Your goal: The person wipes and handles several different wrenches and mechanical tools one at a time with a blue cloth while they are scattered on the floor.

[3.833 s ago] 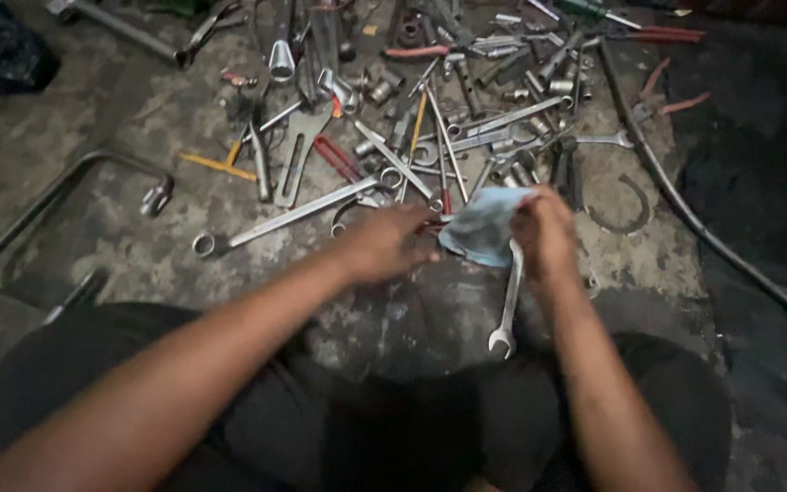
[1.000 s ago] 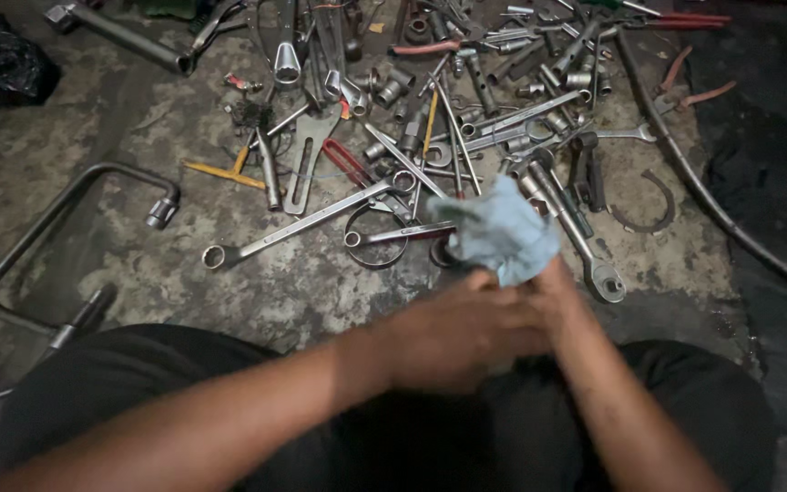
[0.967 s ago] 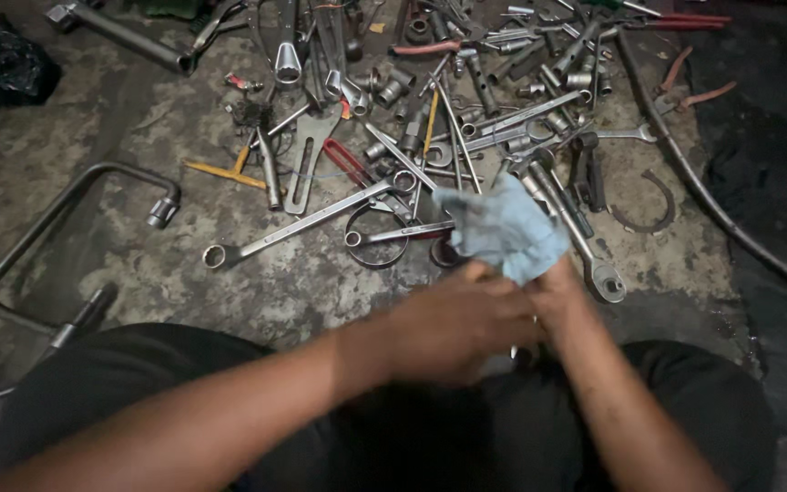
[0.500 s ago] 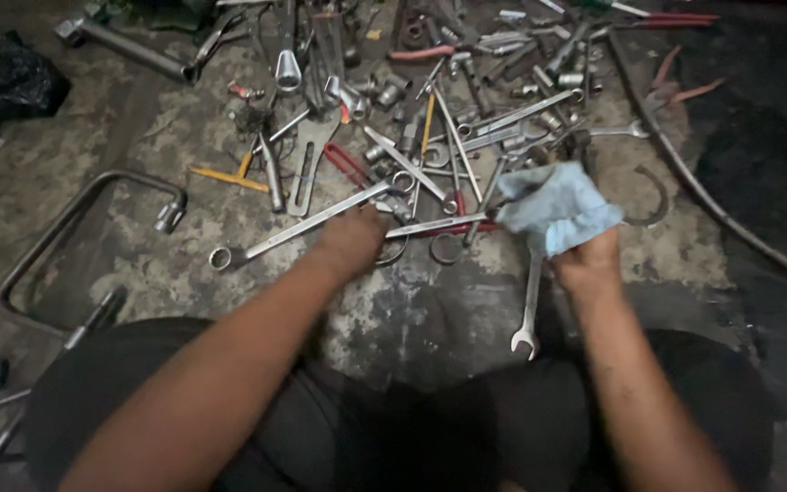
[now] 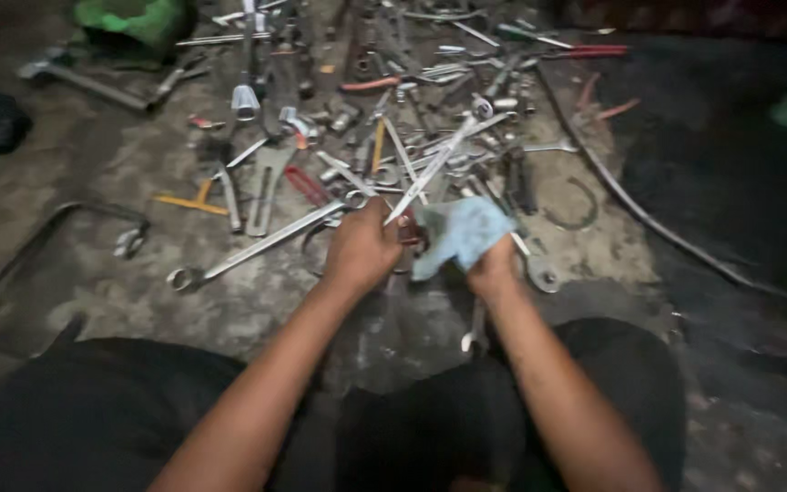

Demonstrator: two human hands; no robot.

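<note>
Steel combination wrench [image 5: 434, 164], head view: the left hand [image 5: 363, 248] pinches its lower end, raising it clear of the tool pile [image 5: 384, 109] on the concrete floor [image 5: 75, 255]; the right hand [image 5: 494, 266], fingers pressed together, clasps a blue rag [image 5: 462, 232] just beside the shaft, placed for wiping.

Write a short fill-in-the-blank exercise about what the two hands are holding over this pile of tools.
1. The right hand grips a crumpled cloth whose colour is light ____.
2. The left hand lifts a long metal ____, its free end pointing up and away over the pile.
3. A wrench hangs down from the ____ hand.
4. The tools are spread out on the ____, in front of the person's knees.

Missing words: blue; wrench; right; floor
</note>
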